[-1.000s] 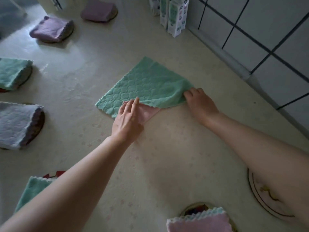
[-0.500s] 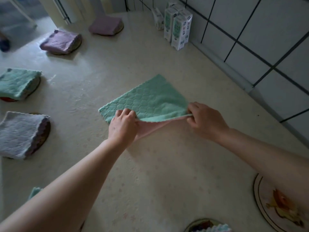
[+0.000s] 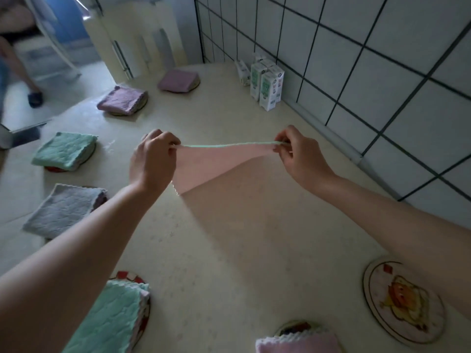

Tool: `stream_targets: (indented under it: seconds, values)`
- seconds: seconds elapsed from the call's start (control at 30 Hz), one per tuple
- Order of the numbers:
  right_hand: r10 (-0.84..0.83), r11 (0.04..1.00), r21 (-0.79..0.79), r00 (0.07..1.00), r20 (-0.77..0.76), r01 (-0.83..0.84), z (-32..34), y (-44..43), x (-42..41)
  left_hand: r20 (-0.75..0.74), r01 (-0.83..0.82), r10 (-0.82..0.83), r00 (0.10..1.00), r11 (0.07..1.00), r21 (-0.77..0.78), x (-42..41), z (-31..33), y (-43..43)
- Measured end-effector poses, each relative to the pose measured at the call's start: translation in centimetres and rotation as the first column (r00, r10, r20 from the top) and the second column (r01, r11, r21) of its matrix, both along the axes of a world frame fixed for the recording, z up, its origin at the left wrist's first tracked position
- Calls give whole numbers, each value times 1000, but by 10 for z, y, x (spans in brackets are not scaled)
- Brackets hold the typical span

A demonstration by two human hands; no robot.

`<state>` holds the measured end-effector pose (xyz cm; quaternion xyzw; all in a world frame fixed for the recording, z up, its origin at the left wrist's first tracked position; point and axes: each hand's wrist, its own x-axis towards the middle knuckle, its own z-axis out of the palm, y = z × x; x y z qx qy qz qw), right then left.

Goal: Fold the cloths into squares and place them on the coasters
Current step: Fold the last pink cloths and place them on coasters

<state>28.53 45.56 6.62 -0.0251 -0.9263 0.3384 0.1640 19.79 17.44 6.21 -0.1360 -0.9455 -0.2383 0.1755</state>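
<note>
A cloth (image 3: pixel 204 166), green on one side and pink on the side facing me, hangs in the air above the cream table (image 3: pixel 229 250). My left hand (image 3: pixel 153 159) pinches its left top corner and my right hand (image 3: pixel 298 154) pinches its right top corner, so the top edge is stretched taut. Its lowest corner hangs just over the tabletop. A bare round coaster (image 3: pixel 402 299) with a cartoon print lies at the near right, partly under my right forearm.
Folded cloths sit on coasters around the table: two purple (image 3: pixel 122 99) (image 3: pixel 178 80) at the back, green (image 3: pixel 63 151) and grey (image 3: pixel 63 210) at the left, green (image 3: pixel 107 319) and pink (image 3: pixel 295 343) at the near edge. Small cartons (image 3: pixel 267 85) stand by the tiled wall (image 3: pixel 382 72).
Both hands have lifted the cloth off the table by two corners and pulled it taut; it now hangs with the pink side toward me. The camera has tilted up.
</note>
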Motion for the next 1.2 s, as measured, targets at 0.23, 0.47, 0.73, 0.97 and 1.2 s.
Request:
stream_targets:
  seconds: [0.23, 0.47, 0.73, 0.97, 1.2]
  values:
    - [130, 985, 119, 991, -44, -124, 1, -11, 82, 7, 246, -246, 969, 969, 39, 88, 0, -45]
    - [115, 989, 76, 981, 160, -128, -54, -28, 189, 169, 387, -392, 904, 920, 63, 204, -58, -81]
    - [7, 997, 73, 944, 330, -33, -82, -41, 281, 379, 304, -341, 860, 940, 156, 290, -87, -107]
    - [-27, 977, -180, 905, 424, 114, -66, -41, 285, 583, 20, -188, 790, 959, 281, 300, -84, -111]
    - [-93, 863, -424, 911, 402, 275, -81, -36, 228, 696, -306, -165, 699, 810, 500, 250, -81, -93]
